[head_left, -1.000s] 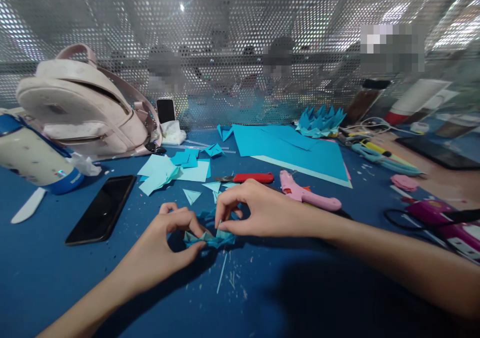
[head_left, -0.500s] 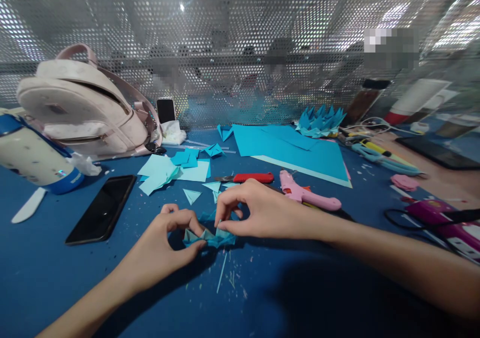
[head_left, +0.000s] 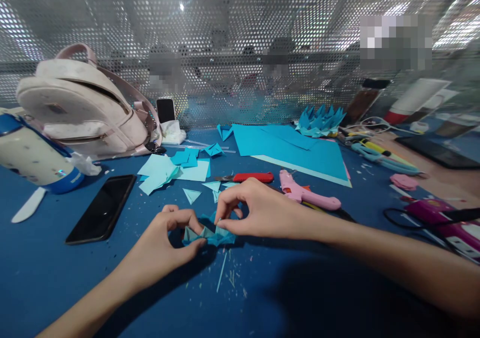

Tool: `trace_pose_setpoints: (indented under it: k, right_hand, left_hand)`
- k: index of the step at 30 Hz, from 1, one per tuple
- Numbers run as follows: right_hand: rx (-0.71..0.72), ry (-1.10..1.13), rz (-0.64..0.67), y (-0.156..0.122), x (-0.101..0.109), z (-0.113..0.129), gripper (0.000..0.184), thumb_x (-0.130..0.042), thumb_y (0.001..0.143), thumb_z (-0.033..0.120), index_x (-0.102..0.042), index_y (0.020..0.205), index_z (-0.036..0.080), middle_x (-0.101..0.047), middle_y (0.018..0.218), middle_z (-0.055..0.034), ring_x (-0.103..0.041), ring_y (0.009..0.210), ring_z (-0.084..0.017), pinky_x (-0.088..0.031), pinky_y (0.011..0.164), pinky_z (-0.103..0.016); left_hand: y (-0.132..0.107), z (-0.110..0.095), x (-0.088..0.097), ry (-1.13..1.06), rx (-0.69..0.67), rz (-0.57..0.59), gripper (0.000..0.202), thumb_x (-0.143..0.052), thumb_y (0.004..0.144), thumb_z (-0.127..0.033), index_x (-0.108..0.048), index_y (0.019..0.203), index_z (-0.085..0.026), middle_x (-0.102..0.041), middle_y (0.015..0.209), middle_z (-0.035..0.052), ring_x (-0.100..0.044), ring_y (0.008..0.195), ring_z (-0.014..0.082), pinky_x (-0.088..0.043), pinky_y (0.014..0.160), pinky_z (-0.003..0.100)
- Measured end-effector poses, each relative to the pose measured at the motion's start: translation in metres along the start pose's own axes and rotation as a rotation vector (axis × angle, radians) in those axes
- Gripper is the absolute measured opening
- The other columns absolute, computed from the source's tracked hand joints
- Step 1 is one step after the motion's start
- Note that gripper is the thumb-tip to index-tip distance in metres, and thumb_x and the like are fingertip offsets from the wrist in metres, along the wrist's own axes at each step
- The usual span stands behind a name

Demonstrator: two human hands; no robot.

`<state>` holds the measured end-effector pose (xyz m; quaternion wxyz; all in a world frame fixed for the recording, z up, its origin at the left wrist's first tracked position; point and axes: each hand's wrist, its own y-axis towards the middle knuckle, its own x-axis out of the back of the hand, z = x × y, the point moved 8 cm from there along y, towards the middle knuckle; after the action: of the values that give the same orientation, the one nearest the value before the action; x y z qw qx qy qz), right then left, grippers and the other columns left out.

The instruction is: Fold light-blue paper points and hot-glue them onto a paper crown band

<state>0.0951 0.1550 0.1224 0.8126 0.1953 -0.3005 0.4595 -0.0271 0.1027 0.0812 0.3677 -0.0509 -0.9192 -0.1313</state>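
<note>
A small folded piece of light blue paper (head_left: 210, 235) lies on the dark blue table (head_left: 262, 298), low in the middle of the head view. My left hand (head_left: 165, 245) pinches its left end between thumb and forefinger. My right hand (head_left: 255, 208) pinches its right end, fingers curled and pressed together. Both hands rest on the table on either side of the paper.
A black phone (head_left: 101, 208) lies to the left, with a white bottle (head_left: 35, 160) and a pink bag (head_left: 82, 108) behind it. Cut blue scraps (head_left: 168, 170), a red knife (head_left: 253, 178), a pink glue gun (head_left: 305, 193) and blue sheets (head_left: 296, 150) lie beyond. Scissors (head_left: 423, 218) sit right.
Both hands keep their pinch on the folded paper. The fingers have shifted only slightly; nothing else has moved.
</note>
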Motion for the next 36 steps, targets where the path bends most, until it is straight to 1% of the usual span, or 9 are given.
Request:
trace_pose_setpoints:
  k: [11, 15, 21, 24, 26, 28, 31, 34, 36]
  right_hand:
    - [0.016, -0.011, -0.007, 0.0, 0.0, 0.0, 0.008, -0.064, 0.077, 0.012, -0.072, 0.079, 0.014, -0.073, 0.078, 0.0008, -0.059, 0.07, -0.009, -0.044, 0.063, -0.02]
    - [0.031, -0.008, 0.006, 0.0, 0.0, 0.0, 0.008, -0.065, 0.079, 0.012, -0.072, 0.08, 0.014, -0.073, 0.079, 0.0005, -0.061, 0.072, -0.01, -0.045, 0.066, -0.02]
    - [0.089, -0.023, 0.051, 0.001, 0.006, 0.002, 0.011, -0.073, 0.081, 0.022, -0.073, 0.09, 0.016, -0.074, 0.087, 0.0009, -0.063, 0.078, -0.011, -0.044, 0.068, -0.02]
    - [0.124, -0.113, 0.047, 0.0, 0.01, 0.005, 0.014, -0.075, 0.076, 0.012, -0.073, 0.089, 0.017, -0.074, 0.087, 0.0024, -0.059, 0.077, -0.011, -0.042, 0.067, -0.021]
    - [0.164, -0.207, 0.016, -0.002, 0.012, 0.008, 0.015, -0.073, 0.077, 0.007, -0.074, 0.087, 0.019, -0.073, 0.083, 0.0027, -0.056, 0.079, -0.013, -0.041, 0.067, -0.023]
    - [0.249, -0.304, -0.022, -0.005, 0.012, 0.015, 0.013, -0.07, 0.081, 0.007, -0.073, 0.086, 0.019, -0.071, 0.079, 0.0015, -0.054, 0.081, -0.015, -0.04, 0.068, -0.025]
    - [0.444, -0.497, -0.081, -0.012, 0.009, 0.026, 0.008, -0.063, 0.09, 0.014, -0.07, 0.089, 0.017, -0.07, 0.083, -0.0017, -0.05, 0.08, -0.015, -0.04, 0.07, -0.027]
    - [0.621, -0.739, -0.195, -0.022, 0.005, 0.034, 0.018, -0.05, 0.097, 0.013, -0.067, 0.09, 0.016, -0.071, 0.091, -0.0037, -0.049, 0.079, -0.015, -0.041, 0.072, -0.029]
    - [0.716, -0.858, -0.305, -0.028, 0.004, 0.038, 0.024, -0.046, 0.098, 0.01, -0.067, 0.089, 0.017, -0.072, 0.094, -0.003, -0.051, 0.08, -0.015, -0.042, 0.071, -0.029]
  left_hand:
    - [0.0, 0.006, -0.004, -0.048, 0.085, 0.058, 0.011, -0.058, 0.078, -0.026, -0.061, 0.067, -0.024, -0.066, 0.069, 0.0012, -0.057, 0.074, 0.0218, -0.047, 0.066, 0.036]
    - [0.0, 0.009, -0.006, -0.075, 0.115, 0.068, 0.011, -0.059, 0.077, -0.027, -0.061, 0.067, -0.023, -0.068, 0.072, 0.0015, -0.058, 0.077, 0.0224, -0.047, 0.068, 0.037]
    - [-0.001, 0.011, -0.001, -0.079, 0.104, 0.038, 0.012, -0.06, 0.08, -0.025, -0.062, 0.068, -0.023, -0.071, 0.075, 0.0016, -0.058, 0.081, 0.0232, -0.045, 0.07, 0.037]
    - [0.0, -0.001, 0.006, -0.011, -0.023, -0.019, 0.013, -0.059, 0.082, -0.018, -0.062, 0.07, -0.023, -0.074, 0.08, -0.0028, -0.06, 0.078, 0.0202, -0.04, 0.077, 0.038]
    - [-0.002, -0.014, 0.012, 0.086, -0.151, -0.091, 0.016, -0.057, 0.082, -0.012, -0.06, 0.071, -0.022, -0.075, 0.084, -0.0055, -0.061, 0.074, 0.0166, -0.035, 0.083, 0.04]
    - [-0.005, -0.027, 0.019, 0.203, -0.264, -0.195, 0.018, -0.055, 0.084, -0.007, -0.06, 0.074, -0.021, -0.076, 0.087, -0.0067, -0.061, 0.068, 0.0135, -0.031, 0.085, 0.04]
    - [-0.015, -0.045, 0.024, 0.439, -0.445, -0.364, 0.02, -0.056, 0.087, -0.005, -0.062, 0.077, -0.021, -0.078, 0.089, -0.0079, -0.059, 0.061, 0.0114, -0.03, 0.081, 0.039]
    - [-0.028, -0.057, 0.023, 0.662, -0.609, -0.479, 0.016, -0.062, 0.089, -0.007, -0.066, 0.081, -0.02, -0.079, 0.093, -0.0068, -0.059, 0.061, 0.0122, -0.03, 0.072, 0.036]
    - [-0.034, -0.061, 0.025, 0.746, -0.671, -0.527, 0.014, -0.063, 0.089, -0.007, -0.068, 0.083, -0.019, -0.08, 0.093, -0.005, -0.06, 0.064, 0.0138, -0.031, 0.068, 0.035]
